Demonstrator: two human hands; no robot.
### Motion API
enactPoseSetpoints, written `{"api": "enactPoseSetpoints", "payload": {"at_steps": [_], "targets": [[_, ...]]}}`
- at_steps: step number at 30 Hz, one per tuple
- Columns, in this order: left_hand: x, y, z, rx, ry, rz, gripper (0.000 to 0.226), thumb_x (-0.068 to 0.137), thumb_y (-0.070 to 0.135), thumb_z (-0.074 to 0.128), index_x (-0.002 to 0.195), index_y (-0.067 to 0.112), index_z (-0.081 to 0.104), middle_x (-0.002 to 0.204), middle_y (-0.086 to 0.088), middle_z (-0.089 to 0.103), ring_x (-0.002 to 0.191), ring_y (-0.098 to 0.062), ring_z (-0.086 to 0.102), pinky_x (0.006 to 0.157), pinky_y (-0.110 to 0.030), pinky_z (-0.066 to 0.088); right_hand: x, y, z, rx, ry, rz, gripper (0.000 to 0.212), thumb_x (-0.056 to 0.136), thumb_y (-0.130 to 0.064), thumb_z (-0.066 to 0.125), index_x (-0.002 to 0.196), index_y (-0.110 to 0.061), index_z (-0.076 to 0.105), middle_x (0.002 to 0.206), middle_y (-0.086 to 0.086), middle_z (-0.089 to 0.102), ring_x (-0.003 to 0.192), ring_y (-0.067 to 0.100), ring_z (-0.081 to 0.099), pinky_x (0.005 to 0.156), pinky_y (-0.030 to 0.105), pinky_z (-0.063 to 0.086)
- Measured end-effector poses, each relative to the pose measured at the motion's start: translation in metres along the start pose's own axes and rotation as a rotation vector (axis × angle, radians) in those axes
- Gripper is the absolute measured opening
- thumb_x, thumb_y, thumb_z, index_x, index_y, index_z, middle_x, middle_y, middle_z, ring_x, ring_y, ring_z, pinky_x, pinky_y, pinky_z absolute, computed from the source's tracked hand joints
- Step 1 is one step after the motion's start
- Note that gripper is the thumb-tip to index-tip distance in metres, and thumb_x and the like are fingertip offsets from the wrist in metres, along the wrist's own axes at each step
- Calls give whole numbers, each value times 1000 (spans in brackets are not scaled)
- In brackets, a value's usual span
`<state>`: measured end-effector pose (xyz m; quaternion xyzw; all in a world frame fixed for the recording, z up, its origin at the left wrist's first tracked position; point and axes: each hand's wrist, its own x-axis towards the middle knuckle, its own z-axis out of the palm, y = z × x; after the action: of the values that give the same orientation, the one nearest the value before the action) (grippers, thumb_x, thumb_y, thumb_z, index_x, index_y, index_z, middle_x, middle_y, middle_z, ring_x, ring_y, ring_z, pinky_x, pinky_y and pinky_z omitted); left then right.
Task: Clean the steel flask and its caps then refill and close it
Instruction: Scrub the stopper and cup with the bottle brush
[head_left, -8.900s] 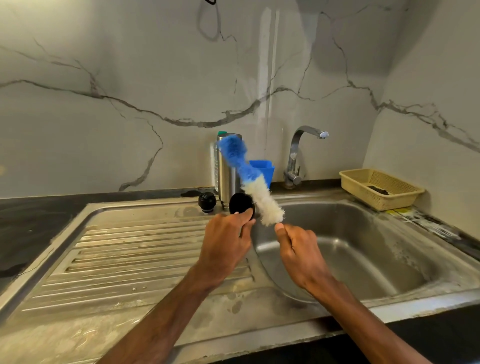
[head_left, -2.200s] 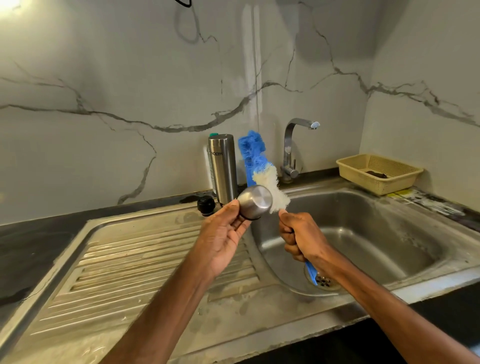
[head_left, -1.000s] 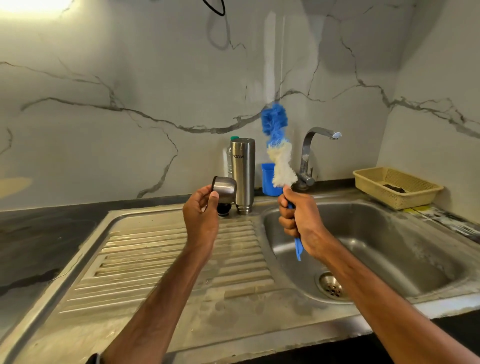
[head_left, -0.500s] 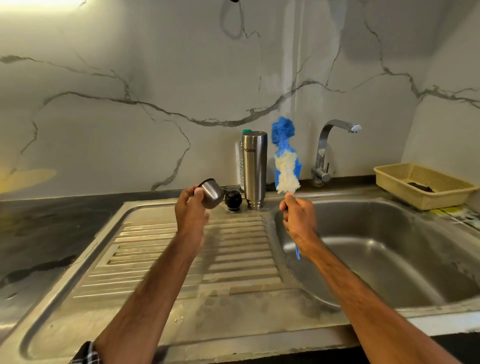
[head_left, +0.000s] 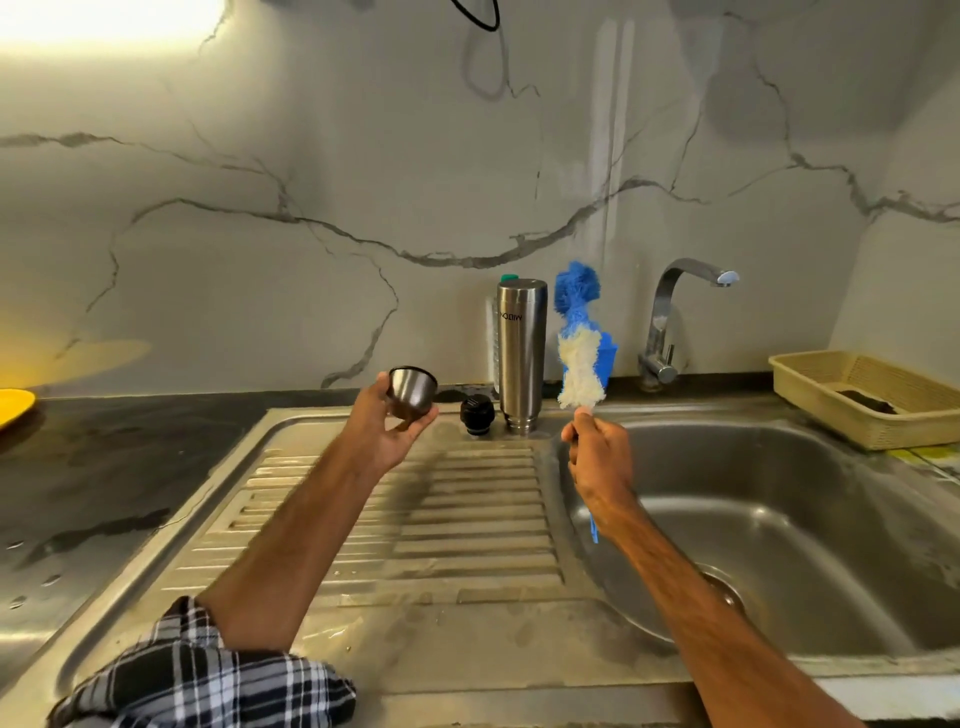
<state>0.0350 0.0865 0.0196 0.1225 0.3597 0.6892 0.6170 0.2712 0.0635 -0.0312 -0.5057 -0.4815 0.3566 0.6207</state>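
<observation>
Steel cup cap (head_left: 412, 392) pinched in our left hand (head_left: 384, 436), mouth up, over the drainboard (head_left: 415, 519).
Just right of that grip sit the black stopper (head_left: 478, 413) and the standing flask (head_left: 521, 358); further right, our right hand (head_left: 597, 460) grips the brush (head_left: 576, 358) upright. We judge setting down comes next: tip it mouth-down, clear of the stopper, so it drains.

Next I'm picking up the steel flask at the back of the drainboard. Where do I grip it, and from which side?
Grip the steel flask round the middle of its straight body, coming from the front. It stands upright near the wall, with the black cap by its foot on the left and the brush held up on its right; the front is free.
</observation>
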Motion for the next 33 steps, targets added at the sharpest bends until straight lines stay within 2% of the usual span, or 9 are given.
{"api": "enactPoseSetpoints", "payload": {"at_steps": [4, 8, 10, 12, 15, 19, 23, 27, 33], "targets": [[11, 17, 4, 150, -12, 55, 22, 99, 23, 66, 110, 6, 57, 118, -20, 57, 112, -36, 61, 95, -50, 56, 4, 3, -1, 10, 35, -2, 42, 106, -28, 45, 71, -12, 60, 53, -2, 47, 47, 9, 40, 49, 26, 32], [33, 14, 3, 931, 45, 397, 46, 71, 30, 93, 105, 11, 69, 107, -13, 72, 93, -26, 72, 76, -41, 64, 6, 7, -2, -33, 69, -5, 42, 106, -30, 44, 71, -13, 60, 56, 0, 48, 50, 12, 42, 50, 27, 33], [40, 15, 3, 1270, 9, 569, 54, 60, 36, 98, 101, 13, 72, 102, -6, 71, 93, -21, 68, 76, -36, 62, 6, 9, -3, -44, 67, -18, 42, 106, -30, 44, 71, -14, 61, 55, -1, 48, 50, 12, 42, 51, 27, 33], [48, 17, 5, 1488, -58, 646, 50, 61, 32, 97, 101, 10, 76, 105, -5, 71, 95, -19, 64, 76, -29, 54, 8, 10, -4, -55, 69, -23, 42, 106, -31, 44, 71, -14, 61, 55, -1, 49, 51, 12, 42, 51, 26, 33], [60, 17, 9, 1750, -154, 683, 48, 69, 29, 93, 109, 8, 77, 108, -8, 75, 94, -20, 66, 81, -31, 55, 10, 12, -6, -57, 78, -15, 41, 106, -32, 44, 72, -14, 61, 57, -1, 49, 53, 12, 43, 52, 27, 34], [70, 9, 10, 1855, -231, 685, 44, 72, 27, 92, 109, 8, 77, 104, -8, 75, 87, -20, 66, 74, -27, 52, 12, 15, -9, -38, 81, -1, 39, 106, -32, 43, 78, -12, 61, 61, 1, 50, 56, 13, 45, 53, 26, 36], [78, 4, 7, 1920, -263, 649, 43, 74, 21, 90, 111, 4, 75, 107, -10, 73, 100, -27, 66, 89, -39, 56, 14, 20, -7, -57, 67, -7, 39, 105, -33, 44, 78, -12, 61, 61, 1, 50, 56, 13, 45, 53, 27, 35], [89, 0, 1, 1930, -286, 638, 51, 77, 21, 87, 122, 5, 70, 117, -12, 71, 107, -28, 63, 92, -37, 51, 16, 21, -5, -74, 73, -7, 39, 105, -31, 44, 75, -13, 61, 59, 0, 50, 55, 13, 44, 52, 27, 35], [97, -1, -2, 1923, -323, 651, 45, 79, 27, 87, 116, 7, 70, 103, -6, 69, 96, -26, 63, 75, -28, 43, 19, 24, -4, -114, 89, -4, 39, 106, -32, 43, 82, -10, 65, 59, -1, 50, 53, 11, 44, 50, 24, 35]]}}
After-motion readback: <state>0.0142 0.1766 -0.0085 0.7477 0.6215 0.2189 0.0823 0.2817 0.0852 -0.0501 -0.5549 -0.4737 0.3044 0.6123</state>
